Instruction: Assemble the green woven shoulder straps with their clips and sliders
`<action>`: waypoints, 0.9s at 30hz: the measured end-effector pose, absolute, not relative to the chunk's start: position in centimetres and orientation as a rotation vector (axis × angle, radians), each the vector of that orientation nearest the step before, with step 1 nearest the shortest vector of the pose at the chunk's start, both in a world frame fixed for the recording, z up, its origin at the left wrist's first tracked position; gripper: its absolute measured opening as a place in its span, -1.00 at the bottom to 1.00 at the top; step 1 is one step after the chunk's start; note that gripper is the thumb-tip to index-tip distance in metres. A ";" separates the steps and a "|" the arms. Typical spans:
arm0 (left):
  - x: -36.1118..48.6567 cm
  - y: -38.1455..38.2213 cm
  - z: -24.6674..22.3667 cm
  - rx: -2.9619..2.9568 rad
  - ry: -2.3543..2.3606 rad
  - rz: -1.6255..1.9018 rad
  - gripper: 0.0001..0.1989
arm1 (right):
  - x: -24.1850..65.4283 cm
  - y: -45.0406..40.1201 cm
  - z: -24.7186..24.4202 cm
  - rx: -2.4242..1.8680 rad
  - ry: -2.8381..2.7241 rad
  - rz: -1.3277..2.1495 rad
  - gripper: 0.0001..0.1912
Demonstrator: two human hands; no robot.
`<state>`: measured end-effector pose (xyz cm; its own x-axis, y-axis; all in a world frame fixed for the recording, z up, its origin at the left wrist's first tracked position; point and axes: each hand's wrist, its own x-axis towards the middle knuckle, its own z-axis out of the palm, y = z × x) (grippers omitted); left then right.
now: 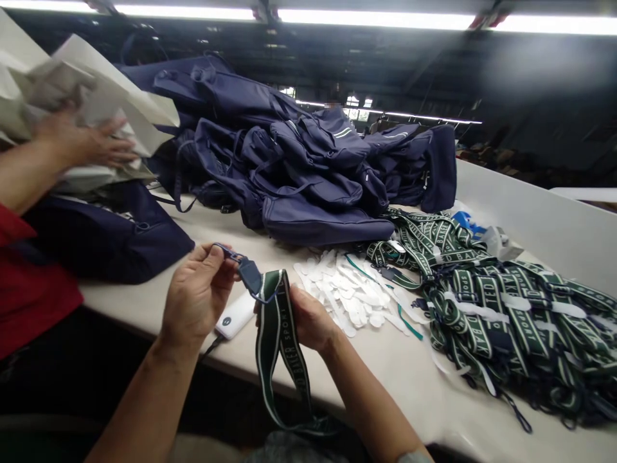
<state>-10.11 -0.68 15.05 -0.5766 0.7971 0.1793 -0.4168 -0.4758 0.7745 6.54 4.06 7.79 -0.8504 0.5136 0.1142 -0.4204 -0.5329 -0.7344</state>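
Note:
Between my hands hangs a dark green webbing strap [295, 350] with white edge stripes and lettering, looping down past the table's front edge. My left hand [197, 292] pinches the dark metal clip at the strap's end, beside a dark tab [249, 275]. Behind the strap, my right hand [311, 316] grips the webbing just below the buckle ring; some of its fingers are hidden. A white power bank [234, 316] with a cable lies on the table between my hands. Just past my right hand is a heap of white paper-like strips [351, 292].
Navy bags [313, 186] are piled across the back of the table [385, 373]. More green straps [511, 315] lie heaped at the right, near blue pieces [467, 222]. At left, a co-worker's hand [81, 138] touches crumpled paper [110, 83] above a navy bag [116, 231].

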 end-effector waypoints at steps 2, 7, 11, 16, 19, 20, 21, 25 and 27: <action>-10.0 -0.4 15.0 0.550 0.893 2.124 -0.78 | 6.4 4.0 8.2 -0.191 -1.129 2.306 -0.41; -10.0 0.2 14.4 0.372 0.917 2.088 -0.74 | 6.2 3.0 9.5 -0.277 -1.296 2.248 -0.42; -9.4 -0.3 13.6 0.455 0.918 1.975 -0.87 | 5.9 2.5 9.8 -0.480 -1.192 2.060 -0.51; -9.0 -2.4 12.0 1.287 1.114 1.917 -0.61 | 6.6 2.8 10.1 -0.487 -1.198 1.974 -0.57; -9.9 -3.6 11.3 1.563 1.227 1.590 -0.60 | 7.3 2.9 10.5 -0.390 -1.244 1.988 -0.62; -10.3 -3.8 11.1 1.604 1.263 1.484 -0.56 | 7.4 3.0 10.6 -0.364 -1.264 1.996 -0.62; -10.5 -4.0 11.1 1.640 1.304 1.394 -0.50 | 7.5 3.0 10.6 -0.350 -1.282 2.009 -0.63; -10.3 -4.3 11.1 1.711 1.418 1.284 -0.37 | 7.7 3.1 10.5 -0.408 -1.299 2.083 -0.65; -9.8 -4.5 11.3 1.685 1.442 1.363 -0.46 | 8.0 3.2 10.6 -0.443 -1.350 2.053 -0.62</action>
<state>-9.82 -4.45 11.31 -0.0798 0.9348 0.3461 0.3981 -0.2884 0.8708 7.96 3.22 10.63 -0.7426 0.6668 0.0624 -0.3217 -0.2734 -0.9065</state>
